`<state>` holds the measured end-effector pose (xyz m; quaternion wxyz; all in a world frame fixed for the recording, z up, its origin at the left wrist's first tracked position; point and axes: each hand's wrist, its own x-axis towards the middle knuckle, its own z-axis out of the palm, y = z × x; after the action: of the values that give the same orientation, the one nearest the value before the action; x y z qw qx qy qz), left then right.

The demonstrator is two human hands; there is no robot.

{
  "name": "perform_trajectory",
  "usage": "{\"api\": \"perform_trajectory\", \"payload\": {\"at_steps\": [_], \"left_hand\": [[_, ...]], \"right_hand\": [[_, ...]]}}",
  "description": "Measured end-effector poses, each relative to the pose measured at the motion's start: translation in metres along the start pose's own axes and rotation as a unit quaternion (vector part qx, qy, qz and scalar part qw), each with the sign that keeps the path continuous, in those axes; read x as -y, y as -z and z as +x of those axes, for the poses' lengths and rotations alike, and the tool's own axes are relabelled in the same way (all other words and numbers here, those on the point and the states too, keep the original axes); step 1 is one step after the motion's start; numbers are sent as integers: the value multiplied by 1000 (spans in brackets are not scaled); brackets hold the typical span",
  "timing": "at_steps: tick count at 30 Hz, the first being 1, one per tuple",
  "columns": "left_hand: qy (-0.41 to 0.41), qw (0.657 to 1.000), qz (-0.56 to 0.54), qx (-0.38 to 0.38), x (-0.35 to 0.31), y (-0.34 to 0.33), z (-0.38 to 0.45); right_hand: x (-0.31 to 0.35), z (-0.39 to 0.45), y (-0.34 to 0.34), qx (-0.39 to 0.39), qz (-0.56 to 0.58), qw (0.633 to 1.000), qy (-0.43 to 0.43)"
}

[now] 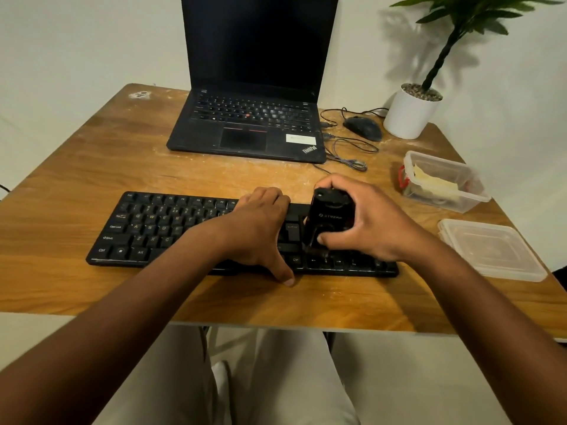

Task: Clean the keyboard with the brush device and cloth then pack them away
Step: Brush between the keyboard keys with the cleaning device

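A black keyboard [159, 228] lies across the near half of the wooden table [92, 167]. My right hand [368, 222] grips a black brush device [329, 214] and holds it down on the keys at the keyboard's right part. My left hand [257, 228] lies flat on the middle of the keyboard, fingers over its far edge, thumb on the table in front. A clear plastic container [460, 197] at the right holds a pale yellow cloth [429, 179].
An open black laptop [251, 118] stands at the back centre. A black mouse [363, 127] with coiled cables lies to its right, beside a white plant pot [408, 115]. A clear lid [491, 250] lies near the right edge.
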<state>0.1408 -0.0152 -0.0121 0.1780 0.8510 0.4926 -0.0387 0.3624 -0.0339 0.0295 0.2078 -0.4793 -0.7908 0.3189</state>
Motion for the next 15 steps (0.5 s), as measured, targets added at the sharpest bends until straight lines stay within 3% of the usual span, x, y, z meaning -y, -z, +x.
{"api": "perform_trajectory", "payload": {"at_steps": [7, 15], "left_hand": [[9, 1000, 1, 1, -2, 1, 0], [27, 1000, -8, 6, -8, 4, -3]], "right_hand": [[-15, 30, 5, -129, 3, 991, -33], [-3, 6, 6, -227, 158, 960, -40]]}}
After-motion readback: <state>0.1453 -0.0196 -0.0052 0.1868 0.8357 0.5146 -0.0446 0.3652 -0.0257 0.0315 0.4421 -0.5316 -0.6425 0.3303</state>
